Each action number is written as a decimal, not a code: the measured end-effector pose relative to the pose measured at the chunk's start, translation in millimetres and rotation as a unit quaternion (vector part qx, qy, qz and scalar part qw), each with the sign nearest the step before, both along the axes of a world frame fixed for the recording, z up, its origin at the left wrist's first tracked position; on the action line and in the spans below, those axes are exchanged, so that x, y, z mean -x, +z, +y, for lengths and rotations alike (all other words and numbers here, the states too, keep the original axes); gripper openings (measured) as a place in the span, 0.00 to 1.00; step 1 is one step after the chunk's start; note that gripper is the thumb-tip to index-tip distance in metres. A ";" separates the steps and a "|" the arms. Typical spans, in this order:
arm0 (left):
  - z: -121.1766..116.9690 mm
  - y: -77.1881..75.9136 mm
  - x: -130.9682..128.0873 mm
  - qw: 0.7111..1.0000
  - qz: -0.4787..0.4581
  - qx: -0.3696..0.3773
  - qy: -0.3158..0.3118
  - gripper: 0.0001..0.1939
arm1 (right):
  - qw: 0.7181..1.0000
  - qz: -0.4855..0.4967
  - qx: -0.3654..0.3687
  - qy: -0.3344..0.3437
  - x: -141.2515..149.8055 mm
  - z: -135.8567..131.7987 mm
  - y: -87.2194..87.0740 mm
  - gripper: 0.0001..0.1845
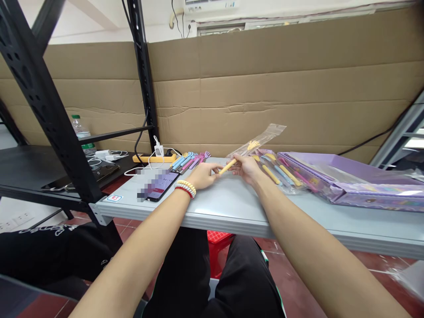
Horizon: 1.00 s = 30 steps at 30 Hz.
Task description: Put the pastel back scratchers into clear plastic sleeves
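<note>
A yellow back scratcher [228, 166] with a small claw-shaped head lies slanted between my hands, its head inside a clear plastic bag [269, 134]. My right hand [245, 168] is closed around its middle, along with the near end of the bag. At the lower end of the handle, my left hand [206, 174] pinches the tip with its fingers. Left of my hands lie several unbagged back scratchers [190, 161] in blue, pink and purple. To the right, several bagged ones [281, 171] are heaped on the grey shelf top [228, 207].
A phone [162, 185] lies beside my left wrist. Behind it sit a yellow power strip [142, 158] and a white charger [159, 150] with cables. An open purple box [347, 192] stands at right. A black metal post [66, 101] rises at left; cardboard [265, 88] lines the back.
</note>
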State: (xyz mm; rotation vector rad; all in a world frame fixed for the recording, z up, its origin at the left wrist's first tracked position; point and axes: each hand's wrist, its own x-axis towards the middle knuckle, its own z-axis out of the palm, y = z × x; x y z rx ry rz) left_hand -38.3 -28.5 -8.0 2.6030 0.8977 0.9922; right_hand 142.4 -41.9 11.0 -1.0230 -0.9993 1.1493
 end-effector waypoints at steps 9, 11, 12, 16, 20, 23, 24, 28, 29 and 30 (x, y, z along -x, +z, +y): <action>0.6 0.9 -0.9 0.998 -0.014 -0.014 0.059 0.11 | 0.992 -0.075 -0.011 0.105 0.5 -0.4 -4.3 0.10; -1.0 1.6 -1.1 0.998 -0.008 -0.014 0.068 0.11 | 0.988 -0.093 -0.007 0.126 0.9 0.2 -5.9 0.10; -1.8 2.0 -1.2 0.997 -0.004 -0.018 0.077 0.11 | 0.985 -0.103 -0.004 0.136 1.3 0.3 -6.4 0.10; -3.0 3.3 -0.7 0.993 -0.003 -0.047 0.112 0.13 | 0.976 -0.133 0.004 0.173 3.6 -0.7 -7.3 0.10; -3.2 3.0 -0.3 0.987 0.008 -0.086 0.139 0.14 | 0.969 -0.153 0.009 0.194 5.4 -2.6 -7.7 0.10; -4.0 1.0 -2.0 0.982 0.035 -0.130 0.130 0.09 | 0.964 -0.159 -0.003 0.211 5.6 -3.1 -8.7 0.10; -4.2 0.1 -2.9 0.981 0.043 -0.143 0.126 0.08 | 0.962 -0.161 -0.007 0.219 5.5 -2.9 -9.0 0.12; -3.9 -2.7 -5.6 0.976 0.077 -0.169 0.112 0.06 | 0.955 -0.174 -0.002 0.241 5.2 -2.1 -9.5 0.14; -3.9 -2.9 -5.7 0.977 0.081 -0.168 0.105 0.07 | 0.955 -0.177 0.002 0.240 5.4 -2.1 -9.4 0.14; -4.0 -2.8 -5.6 0.978 0.082 -0.165 0.095 0.07 | 0.955 -0.179 0.003 0.235 5.7 -2.2 -9.4 0.13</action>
